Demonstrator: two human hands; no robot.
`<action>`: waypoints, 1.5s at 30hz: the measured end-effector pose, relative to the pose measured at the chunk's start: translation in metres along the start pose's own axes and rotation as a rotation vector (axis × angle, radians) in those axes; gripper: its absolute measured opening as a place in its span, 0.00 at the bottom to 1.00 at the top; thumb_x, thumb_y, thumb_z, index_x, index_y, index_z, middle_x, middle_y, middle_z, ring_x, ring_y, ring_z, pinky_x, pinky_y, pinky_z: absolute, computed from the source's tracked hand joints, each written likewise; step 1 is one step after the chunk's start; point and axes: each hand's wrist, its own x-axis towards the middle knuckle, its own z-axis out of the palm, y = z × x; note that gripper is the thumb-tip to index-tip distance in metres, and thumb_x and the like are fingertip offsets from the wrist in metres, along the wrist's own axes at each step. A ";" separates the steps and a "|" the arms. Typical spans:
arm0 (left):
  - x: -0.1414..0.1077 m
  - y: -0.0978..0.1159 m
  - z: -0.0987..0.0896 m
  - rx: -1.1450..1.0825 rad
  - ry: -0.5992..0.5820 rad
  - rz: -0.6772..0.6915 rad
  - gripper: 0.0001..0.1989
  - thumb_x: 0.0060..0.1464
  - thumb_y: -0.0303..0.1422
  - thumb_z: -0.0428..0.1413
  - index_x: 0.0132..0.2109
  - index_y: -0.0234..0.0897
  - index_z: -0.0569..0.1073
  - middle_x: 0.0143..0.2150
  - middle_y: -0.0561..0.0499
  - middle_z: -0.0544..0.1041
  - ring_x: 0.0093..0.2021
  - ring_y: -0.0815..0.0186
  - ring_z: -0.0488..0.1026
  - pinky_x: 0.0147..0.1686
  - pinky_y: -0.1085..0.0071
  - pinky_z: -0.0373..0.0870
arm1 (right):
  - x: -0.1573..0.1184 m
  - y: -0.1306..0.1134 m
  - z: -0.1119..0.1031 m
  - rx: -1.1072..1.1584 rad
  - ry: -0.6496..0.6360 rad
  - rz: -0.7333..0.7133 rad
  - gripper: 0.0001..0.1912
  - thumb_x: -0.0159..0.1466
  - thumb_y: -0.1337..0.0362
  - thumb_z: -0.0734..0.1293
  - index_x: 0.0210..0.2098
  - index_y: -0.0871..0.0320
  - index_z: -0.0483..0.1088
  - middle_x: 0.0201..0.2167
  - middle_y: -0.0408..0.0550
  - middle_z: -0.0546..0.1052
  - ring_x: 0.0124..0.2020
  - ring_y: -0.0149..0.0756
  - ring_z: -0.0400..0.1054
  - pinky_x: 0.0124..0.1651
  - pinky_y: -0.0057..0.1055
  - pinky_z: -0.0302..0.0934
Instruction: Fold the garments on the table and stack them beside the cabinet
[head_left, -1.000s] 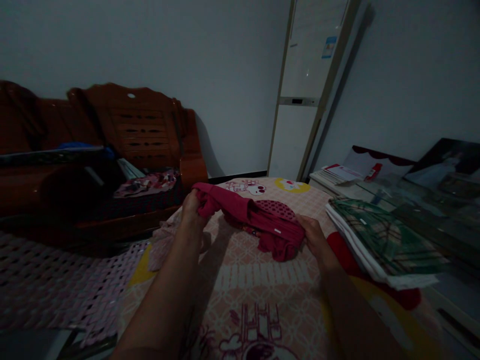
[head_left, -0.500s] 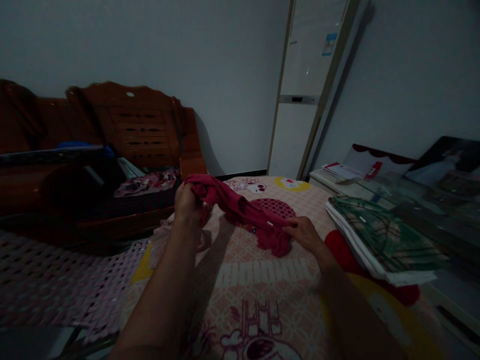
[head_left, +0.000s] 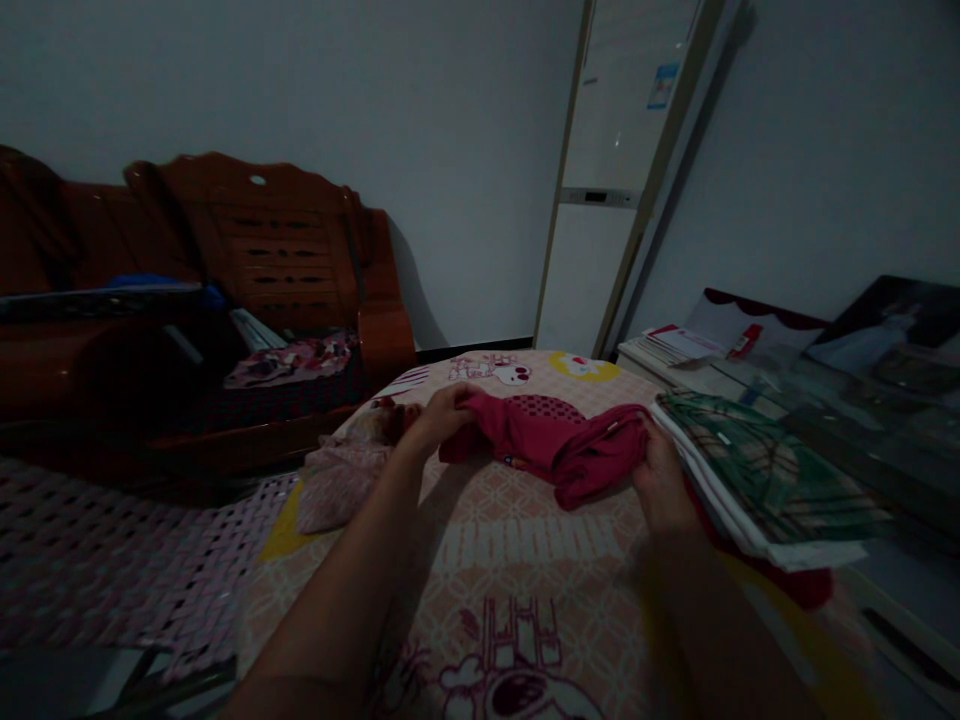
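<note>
A dark pink garment (head_left: 540,440) is stretched sideways just over a patterned cloth (head_left: 517,560) covering a rounded surface. My left hand (head_left: 444,418) is closed on its left end. At its right end my right hand (head_left: 660,465) grips a bunched part, with the fingertips partly behind the fabric. A pale pink cloth bundle (head_left: 341,485) lies to the left, beside my left forearm. Close to my right hand is a folded green plaid cloth (head_left: 772,465) on top of white fabric.
A wooden sofa (head_left: 277,250) with a patterned cloth on its seat stands at the back left. A woven pink chair (head_left: 225,570) is at the left. The right side holds a glass-topped cabinet (head_left: 795,385) with papers. A tall white appliance (head_left: 589,270) stands behind.
My left hand has moved right and down, and my right hand has moved right, each still gripping the garment. It now hangs lower on the left and more level, its right part shifted right.
</note>
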 end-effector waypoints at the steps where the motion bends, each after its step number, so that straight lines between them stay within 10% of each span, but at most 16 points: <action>1: -0.001 -0.003 0.007 0.125 -0.101 0.027 0.22 0.39 0.32 0.60 0.46 0.35 0.75 0.46 0.48 0.79 0.47 0.58 0.75 0.48 0.64 0.72 | -0.001 -0.003 0.000 -0.021 0.003 0.021 0.13 0.47 0.62 0.75 0.31 0.59 0.73 0.25 0.42 0.79 0.28 0.35 0.74 0.36 0.34 0.71; 7: -0.011 -0.019 0.043 0.747 -0.290 0.125 0.41 0.34 0.25 0.65 0.61 0.33 0.69 0.61 0.38 0.71 0.60 0.46 0.68 0.58 0.61 0.65 | -0.018 -0.026 0.001 -0.365 -0.260 0.133 0.20 0.46 0.55 0.78 0.33 0.62 0.77 0.26 0.46 0.80 0.27 0.36 0.73 0.33 0.31 0.68; 12: -0.013 -0.010 0.033 0.903 -0.293 0.101 0.23 0.48 0.24 0.56 0.53 0.35 0.75 0.52 0.40 0.78 0.52 0.52 0.75 0.51 0.64 0.69 | -0.023 -0.041 0.003 -0.765 -0.501 0.156 0.22 0.45 0.54 0.77 0.34 0.62 0.77 0.27 0.46 0.79 0.28 0.38 0.72 0.33 0.33 0.65; 18: -0.009 0.023 -0.013 0.950 0.051 0.187 0.14 0.50 0.27 0.51 0.40 0.34 0.79 0.42 0.41 0.79 0.43 0.56 0.75 0.44 0.64 0.70 | -0.033 -0.041 0.017 -1.227 -0.829 -0.110 0.24 0.47 0.57 0.76 0.42 0.58 0.76 0.40 0.48 0.80 0.41 0.42 0.72 0.44 0.34 0.64; 24: -0.015 0.045 -0.021 0.594 0.260 0.445 0.10 0.50 0.33 0.52 0.38 0.35 0.75 0.51 0.42 0.76 0.50 0.57 0.72 0.51 0.62 0.68 | -0.040 -0.011 0.018 -1.658 -0.825 -0.206 0.13 0.52 0.58 0.73 0.35 0.58 0.76 0.36 0.54 0.80 0.41 0.46 0.73 0.42 0.33 0.62; 29: -0.020 0.053 -0.012 0.286 0.230 0.349 0.09 0.49 0.35 0.52 0.35 0.35 0.72 0.33 0.51 0.76 0.35 0.64 0.72 0.34 0.72 0.70 | -0.033 -0.001 0.013 -1.129 -0.688 -0.111 0.13 0.47 0.59 0.74 0.30 0.59 0.75 0.33 0.49 0.81 0.39 0.45 0.73 0.43 0.35 0.65; 36: -0.019 0.058 -0.014 -0.030 0.308 0.263 0.12 0.47 0.39 0.56 0.34 0.34 0.72 0.31 0.52 0.75 0.33 0.66 0.70 0.33 0.73 0.69 | -0.029 -0.018 0.029 -0.094 -0.256 0.045 0.19 0.44 0.65 0.72 0.37 0.57 0.75 0.32 0.44 0.81 0.38 0.43 0.76 0.46 0.40 0.70; 45: -0.033 0.083 -0.011 -0.043 0.103 0.248 0.11 0.42 0.38 0.59 0.29 0.34 0.71 0.27 0.53 0.73 0.29 0.68 0.68 0.31 0.74 0.67 | -0.046 -0.074 0.036 -0.053 -0.334 -0.058 0.16 0.57 0.54 0.65 0.42 0.53 0.74 0.35 0.46 0.80 0.43 0.43 0.74 0.47 0.42 0.71</action>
